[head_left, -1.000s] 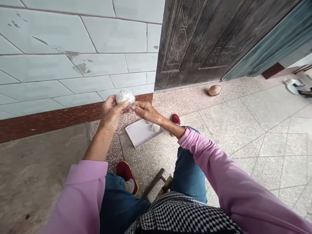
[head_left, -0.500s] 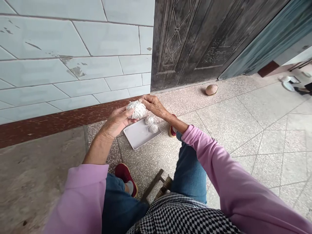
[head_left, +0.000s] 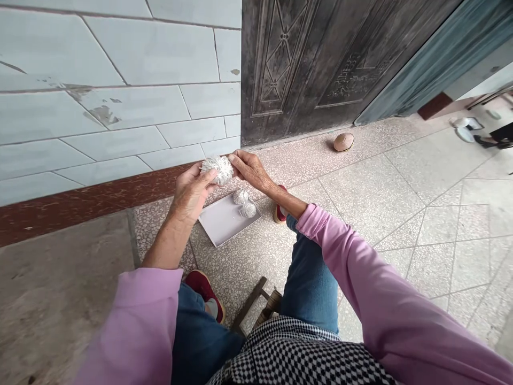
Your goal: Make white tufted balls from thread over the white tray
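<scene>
A fluffy white yarn pom-pom (head_left: 217, 169) is held up in front of me, above the floor. My left hand (head_left: 193, 188) is closed around its left and lower side, thumb across the front. At the pom-pom's right edge, the fingers of my right hand (head_left: 249, 169) are pinched together; whether they grip a strand of it is too small to make out. Below the hands lies a shallow pale tray (head_left: 218, 227) on the floor. Two balls of white yarn, one ball (head_left: 241, 196) behind the other ball (head_left: 248, 209), sit at its right end.
A tiled wall (head_left: 160, 53) and a dark carved door (head_left: 304, 64) stand ahead. A round pinkish object (head_left: 343, 142) lies by the door. Beneath me is a wooden stool (head_left: 250, 305), with a red shoe (head_left: 204, 291) beside it. Further objects lie far right.
The pom-pom has turned in my left hand and shows a different face. My right fingers stay at its right edge. The whole view has shifted slightly.
</scene>
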### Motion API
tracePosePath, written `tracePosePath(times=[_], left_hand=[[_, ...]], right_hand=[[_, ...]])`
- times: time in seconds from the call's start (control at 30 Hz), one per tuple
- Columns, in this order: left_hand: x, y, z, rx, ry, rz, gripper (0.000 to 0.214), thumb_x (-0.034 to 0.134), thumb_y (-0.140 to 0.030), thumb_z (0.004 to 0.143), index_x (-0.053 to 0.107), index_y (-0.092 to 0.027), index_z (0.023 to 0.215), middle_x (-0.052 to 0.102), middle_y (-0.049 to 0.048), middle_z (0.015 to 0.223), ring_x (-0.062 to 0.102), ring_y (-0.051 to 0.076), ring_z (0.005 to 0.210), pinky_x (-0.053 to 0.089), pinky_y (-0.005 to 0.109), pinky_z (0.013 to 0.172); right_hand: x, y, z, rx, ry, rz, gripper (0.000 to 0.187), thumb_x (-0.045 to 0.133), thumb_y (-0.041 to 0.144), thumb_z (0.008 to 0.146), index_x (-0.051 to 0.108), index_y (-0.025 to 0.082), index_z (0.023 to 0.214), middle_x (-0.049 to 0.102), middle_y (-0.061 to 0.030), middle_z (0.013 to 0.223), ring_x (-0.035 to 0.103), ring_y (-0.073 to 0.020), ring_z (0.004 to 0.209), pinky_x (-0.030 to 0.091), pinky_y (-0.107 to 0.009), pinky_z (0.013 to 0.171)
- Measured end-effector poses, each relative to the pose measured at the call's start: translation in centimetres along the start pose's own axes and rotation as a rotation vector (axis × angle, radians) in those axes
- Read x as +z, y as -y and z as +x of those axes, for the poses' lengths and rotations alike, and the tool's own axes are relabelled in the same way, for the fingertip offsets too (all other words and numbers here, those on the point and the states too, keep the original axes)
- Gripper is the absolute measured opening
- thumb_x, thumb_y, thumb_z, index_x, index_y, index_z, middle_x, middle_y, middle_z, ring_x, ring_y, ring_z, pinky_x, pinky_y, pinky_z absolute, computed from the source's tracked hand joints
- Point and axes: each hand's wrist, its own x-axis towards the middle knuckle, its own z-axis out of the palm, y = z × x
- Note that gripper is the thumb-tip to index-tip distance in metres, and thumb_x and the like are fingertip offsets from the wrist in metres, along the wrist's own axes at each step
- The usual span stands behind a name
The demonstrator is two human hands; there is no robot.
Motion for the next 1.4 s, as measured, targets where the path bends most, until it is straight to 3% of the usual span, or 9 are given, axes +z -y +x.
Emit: tracePosePath(times=[0.13,0.3,0.5,0.7,0.8,1.0,1.1,1.23,1.4], left_hand=[[0.6,0.4,-0.3,0.012,0.024,0.041,0.071,0.119,-0.063,0.07,0.088,-0.022,0.12,0.092,0.0165,0.128,0.089,0.04,0.125,0.079,0.051,0.1],[0.6,0.7,-0.6,-0.035,0.034,0.031,0.068,0.12,-0.069,0.074,0.086,-0.024,0.114,0.089,0.0146,0.125,0.087,0.038,0.121,0.078,0.045,0.086],[0.9,0.5,-1.1,-0.029,0.066,-0.013,0.072,0.12,-0.068,0.077,0.083,-0.025,0.121,0.089,0.014,0.135,0.086,0.036,0.126,0.079,0.044,0.093],[2.1,0.2,-1.8,0.042,0.034,0.034,0.065,0.119,-0.053,0.076,0.09,-0.025,0.126,0.091,0.01,0.133,0.086,0.032,0.125,0.077,0.041,0.1],[2.4,0.3,-1.4,0.054,0.061,-0.03,0.057,0.118,-0.044,0.079,0.093,-0.026,0.127,0.091,0.0081,0.136,0.086,0.028,0.127,0.077,0.038,0.106],[2.0,2.2,0.7,-0.065,0.124,-0.11,0.069,0.123,-0.053,0.074,0.091,-0.023,0.127,0.091,0.0149,0.142,0.087,0.034,0.128,0.079,0.04,0.094],[1.6,2.4,0.5,-0.034,0.07,-0.129,0.062,0.122,-0.058,0.077,0.089,-0.024,0.115,0.091,0.0153,0.145,0.087,0.036,0.131,0.08,0.041,0.093],[0.8,1.0,-0.7,-0.024,-0.011,-0.086,0.055,0.119,-0.053,0.074,0.089,-0.024,0.11,0.093,0.0143,0.137,0.089,0.037,0.126,0.081,0.044,0.092],[-0.6,-1.0,-1.3,0.015,-0.038,-0.023,0.056,0.118,-0.049,0.07,0.092,-0.022,0.112,0.094,0.0133,0.117,0.092,0.038,0.119,0.081,0.047,0.097]], right_hand=[[-0.3,1.0,-0.6,0.015,0.079,-0.005,0.07,0.078,0.09,0.124,0.066,0.025,0.1,0.061,-0.0006,0.086,0.06,-0.0213,0.083,0.051,-0.033,0.077],[1.1,2.5,-1.3,-0.015,0.06,-0.089,0.058,0.096,0.074,0.116,0.066,0.027,0.101,0.067,-0.003,0.097,0.067,-0.0286,0.104,0.058,-0.039,0.093],[1.8,4.1,-1.7,0.013,-0.03,-0.109,0.048,0.097,0.061,0.117,0.062,0.03,0.105,0.072,-0.0031,0.103,0.067,-0.0311,0.113,0.061,-0.042,0.104],[1.9,4.3,-1.9,0.001,-0.089,-0.064,0.047,0.1,0.05,0.117,0.059,0.032,0.104,0.068,-0.0045,0.102,0.063,-0.0317,0.105,0.062,-0.043,0.099],[1.8,3.8,-1.8,-0.034,-0.12,-0.044,0.042,0.091,0.054,0.123,0.061,0.03,0.107,0.07,-0.0058,0.107,0.067,-0.0312,0.108,0.064,-0.044,0.103],[1.0,2.7,-0.9,0.048,-0.129,-0.138,0.051,0.104,0.068,0.108,0.068,0.033,0.112,0.074,-0.0078,0.106,0.068,-0.0381,0.113,0.068,-0.048,0.094],[1.0,2.2,-0.7,0.012,-0.074,-0.121,0.05,0.092,0.067,0.12,0.064,0.029,0.106,0.069,-0.0035,0.101,0.068,-0.0295,0.106,0.064,-0.04,0.097],[1.1,1.6,-1.0,0.001,0.025,0.028,0.063,0.072,0.076,0.131,0.053,0.028,0.094,0.055,0.0013,0.087,0.06,-0.0217,0.087,0.055,-0.033,0.081],[-1.2,1.2,-1.0,-0.02,0.299,0.1,0.071,0.089,0.083,0.121,0.069,0.021,0.095,0.05,0.0058,0.079,0.047,-0.0144,0.077,0.041,-0.028,0.071]])
